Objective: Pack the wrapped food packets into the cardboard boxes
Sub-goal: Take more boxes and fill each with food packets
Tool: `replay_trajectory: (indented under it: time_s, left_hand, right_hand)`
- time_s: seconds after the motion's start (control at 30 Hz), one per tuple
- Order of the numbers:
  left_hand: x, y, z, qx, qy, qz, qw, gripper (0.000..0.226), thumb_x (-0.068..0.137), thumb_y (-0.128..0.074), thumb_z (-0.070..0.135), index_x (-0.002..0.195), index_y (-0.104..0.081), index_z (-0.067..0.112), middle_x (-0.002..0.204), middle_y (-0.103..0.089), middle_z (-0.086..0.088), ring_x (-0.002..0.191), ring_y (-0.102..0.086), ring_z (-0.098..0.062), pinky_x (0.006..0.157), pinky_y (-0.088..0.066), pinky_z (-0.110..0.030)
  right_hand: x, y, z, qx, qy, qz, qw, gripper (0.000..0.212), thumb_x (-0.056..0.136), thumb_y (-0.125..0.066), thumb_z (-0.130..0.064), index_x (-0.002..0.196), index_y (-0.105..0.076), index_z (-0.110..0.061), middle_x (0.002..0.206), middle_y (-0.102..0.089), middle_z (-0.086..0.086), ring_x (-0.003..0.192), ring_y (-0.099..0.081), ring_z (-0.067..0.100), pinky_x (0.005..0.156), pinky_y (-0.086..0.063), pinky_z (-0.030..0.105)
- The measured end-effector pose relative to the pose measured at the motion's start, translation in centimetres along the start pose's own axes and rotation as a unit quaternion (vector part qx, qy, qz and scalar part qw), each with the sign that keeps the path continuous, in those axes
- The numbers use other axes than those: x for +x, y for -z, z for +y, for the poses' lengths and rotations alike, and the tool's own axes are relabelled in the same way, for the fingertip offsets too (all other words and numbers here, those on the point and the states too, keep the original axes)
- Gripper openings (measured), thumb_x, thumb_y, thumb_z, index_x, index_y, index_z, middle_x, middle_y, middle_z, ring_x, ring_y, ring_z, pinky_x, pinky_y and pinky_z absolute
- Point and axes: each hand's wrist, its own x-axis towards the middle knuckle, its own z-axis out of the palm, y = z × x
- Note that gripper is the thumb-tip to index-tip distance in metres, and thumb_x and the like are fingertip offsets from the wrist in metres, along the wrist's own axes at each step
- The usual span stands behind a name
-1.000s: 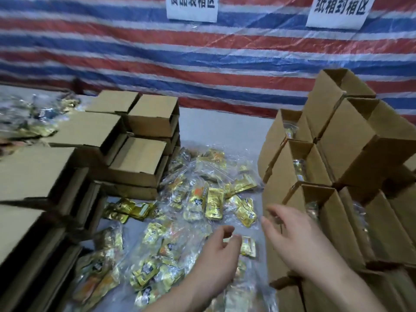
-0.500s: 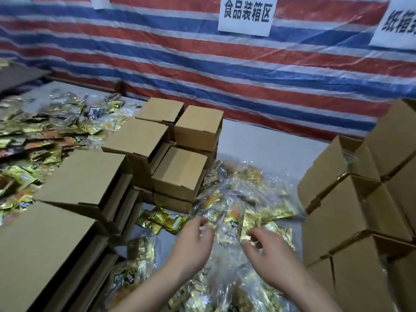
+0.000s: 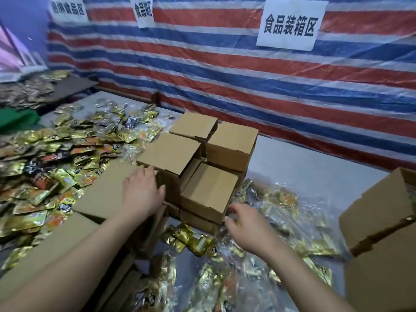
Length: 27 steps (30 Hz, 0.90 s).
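My left hand (image 3: 143,191) lies flat with straight fingers on a closed cardboard box (image 3: 105,194), reaching toward the stack of small boxes (image 3: 211,190) in the middle. My right hand (image 3: 244,226) hovers with loosely curled fingers over clear bags of gold-wrapped food packets (image 3: 279,212), right beside the front box of the stack; whether it holds a bag I cannot tell. Loose gold packets (image 3: 191,240) lie between my arms.
A big heap of loose gold and orange packets (image 3: 58,158) covers the table's left side. More cardboard boxes (image 3: 380,239) stand at the right edge. Flat closed boxes (image 3: 56,248) lie under my left arm. A striped tarp with paper signs (image 3: 290,25) hangs behind.
The view has swung left. My left hand rose from the bagged packets onto the cardboard boxes at the left. My right hand moved left, next to the small box stack.
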Motion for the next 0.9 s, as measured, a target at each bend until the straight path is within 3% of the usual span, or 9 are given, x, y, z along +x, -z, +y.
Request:
replay_trajectory:
  time_s: [0.13,0.23,0.3,0.43,0.6,0.77,0.9]
  left_hand:
    - [2.1,-0.7,3.3,0.013,-0.070,0.000,0.997,0.067,0.095,-0.047,0.050,0.149,-0.031,0.013,0.150,-0.040,-0.014,0.138,-0.038,-0.032,0.114,-0.032,-0.046]
    - [4.5,-1.3,8.0,0.011,-0.126,-0.006,0.992,0.071,0.096,-0.044,0.052,0.154,-0.023,0.015,0.158,-0.030,-0.014,0.144,-0.031,-0.032,0.118,-0.023,-0.048]
    - [6.2,-1.9,11.3,-0.005,-0.153,-0.022,0.988,0.075,0.097,-0.043,0.053,0.156,-0.018,0.016,0.161,-0.023,-0.014,0.146,-0.026,-0.033,0.120,-0.018,-0.048]
    - [9.2,-3.6,16.9,-0.009,-0.202,-0.028,0.979,0.077,0.095,-0.045,0.056,0.156,-0.020,0.014,0.160,-0.025,-0.015,0.147,-0.023,-0.032,0.119,-0.018,-0.049]
    - [11.9,-5.6,22.2,-0.022,-0.234,-0.022,0.972,0.077,0.094,-0.045,0.057,0.154,-0.022,0.015,0.159,-0.026,-0.015,0.146,-0.025,-0.034,0.117,-0.022,-0.050]
    - [14.0,-7.1,25.4,0.015,-0.244,-0.012,0.970,0.092,0.093,-0.042,0.064,0.158,-0.003,0.013,0.165,-0.007,-0.019,0.151,-0.009,-0.038,0.121,-0.013,-0.052]
    - [14.5,-8.2,26.3,0.039,-0.235,-0.024,0.971,0.078,0.098,-0.037,0.053,0.157,-0.008,0.011,0.163,-0.013,-0.017,0.149,-0.013,-0.039,0.119,-0.016,-0.053]
  right_hand:
    - [4.9,1.9,-0.3,-0.023,-0.010,0.014,1.000,0.056,0.098,-0.049,-0.037,0.148,-0.042,-0.012,0.142,-0.053,0.008,0.120,-0.058,0.022,0.100,-0.047,0.036]
    - [8.4,4.1,0.0,-0.030,-0.037,0.021,0.999,0.054,0.097,-0.049,-0.034,0.144,-0.042,-0.009,0.136,-0.056,0.012,0.114,-0.060,0.027,0.093,-0.051,0.038]
    - [10.3,5.5,0.5,-0.034,-0.051,0.024,0.998,0.055,0.096,-0.050,-0.034,0.145,-0.040,-0.009,0.141,-0.052,0.013,0.122,-0.056,0.030,0.098,-0.049,0.039]
    - [13.4,7.9,2.1,-0.030,-0.066,0.040,0.997,0.046,0.094,-0.053,-0.031,0.135,-0.049,-0.011,0.132,-0.059,0.013,0.116,-0.059,0.031,0.097,-0.050,0.040]
    - [15.7,9.6,4.8,-0.034,-0.082,0.019,0.996,0.048,0.098,-0.050,-0.026,0.142,-0.043,-0.009,0.144,-0.052,0.014,0.129,-0.051,0.031,0.102,-0.042,0.036]
    - [17.1,10.1,7.0,-0.026,-0.106,0.021,0.994,0.051,0.098,-0.051,-0.026,0.144,-0.039,-0.008,0.146,-0.050,0.013,0.129,-0.051,0.030,0.100,-0.042,0.037]
    - [17.3,10.2,8.0,-0.037,-0.107,0.015,0.993,0.056,0.100,-0.046,-0.027,0.151,-0.031,-0.009,0.152,-0.043,0.013,0.135,-0.046,0.029,0.106,-0.039,0.035]
